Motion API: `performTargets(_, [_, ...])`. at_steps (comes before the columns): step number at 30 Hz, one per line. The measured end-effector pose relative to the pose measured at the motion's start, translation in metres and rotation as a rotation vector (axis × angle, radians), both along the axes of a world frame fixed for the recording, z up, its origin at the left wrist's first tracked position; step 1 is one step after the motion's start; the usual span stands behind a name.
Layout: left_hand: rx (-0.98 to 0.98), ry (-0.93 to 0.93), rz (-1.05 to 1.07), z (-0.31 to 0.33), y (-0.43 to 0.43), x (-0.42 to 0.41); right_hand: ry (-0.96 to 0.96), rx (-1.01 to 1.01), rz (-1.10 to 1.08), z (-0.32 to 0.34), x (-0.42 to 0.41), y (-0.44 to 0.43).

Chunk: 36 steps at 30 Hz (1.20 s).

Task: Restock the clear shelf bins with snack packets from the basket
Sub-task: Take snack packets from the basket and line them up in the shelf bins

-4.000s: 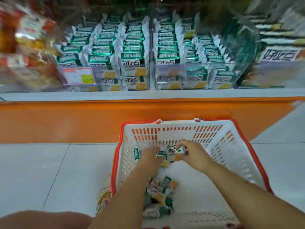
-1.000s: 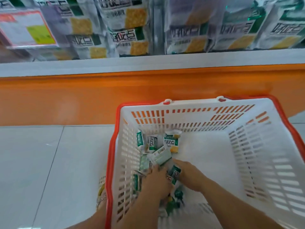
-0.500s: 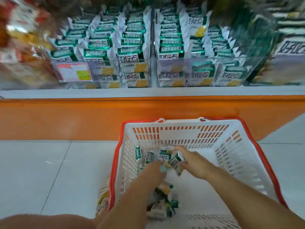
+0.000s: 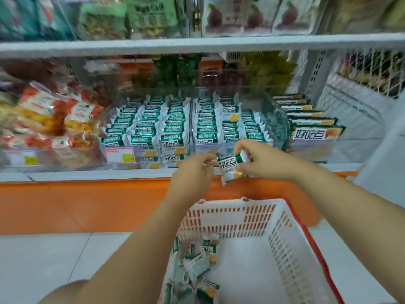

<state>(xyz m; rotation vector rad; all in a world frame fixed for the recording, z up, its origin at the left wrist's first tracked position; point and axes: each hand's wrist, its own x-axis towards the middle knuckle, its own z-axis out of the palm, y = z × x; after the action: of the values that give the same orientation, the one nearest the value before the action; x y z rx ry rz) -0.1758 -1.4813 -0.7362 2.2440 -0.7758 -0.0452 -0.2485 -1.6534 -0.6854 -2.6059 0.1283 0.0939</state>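
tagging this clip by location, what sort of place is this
Most likely a shop aisle: clear shelf bins packed with identical snack packets, a price label on one bin front, and a shopping basket on the floor.

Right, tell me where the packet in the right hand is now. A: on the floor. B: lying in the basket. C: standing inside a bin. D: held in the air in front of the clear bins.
D: the right hand grips the packet in the air before the clear bins, above the basket; the left hand is at its edge.
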Motion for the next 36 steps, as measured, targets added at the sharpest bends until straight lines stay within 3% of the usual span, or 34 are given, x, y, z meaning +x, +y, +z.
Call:
performTargets(4, [-0.123,-0.210,0.096,0.029,-0.002,0.022,-0.202,0.010,-0.103,0.019,0.018,-0.013])
performTargets(7, [-0.082,-0.317,0.139,0.033,-0.008,0.046,-0.316,-0.005,-0.188,0.014,0.044,-0.027])
performTargets(13, [-0.035,-0.317,0.177,0.011,-0.020,0.082,-0.431,0.025,-0.361,-0.005,0.106,-0.058])
performTargets(16, [-0.070,-0.320,0.227,0.001,-0.027,0.094,-0.423,0.003,-0.380,-0.012,0.133,-0.073])
performTargets(23, [-0.143,-0.575,0.277,-0.029,-0.035,0.106,-0.278,-0.078,-0.341,-0.031,0.183,-0.084])
performTargets(27, [-0.169,-0.610,0.313,-0.032,-0.039,0.107,-0.292,-0.181,-0.447,-0.043,0.189,-0.088])
performTargets(32, [-0.218,-0.579,0.295,-0.031,-0.039,0.102,-0.173,-0.285,-0.398,-0.037,0.168,-0.086])
performTargets(36, [-0.298,-0.616,0.298,-0.041,-0.028,0.081,-0.386,-0.231,-0.398,-0.035,0.125,-0.066])
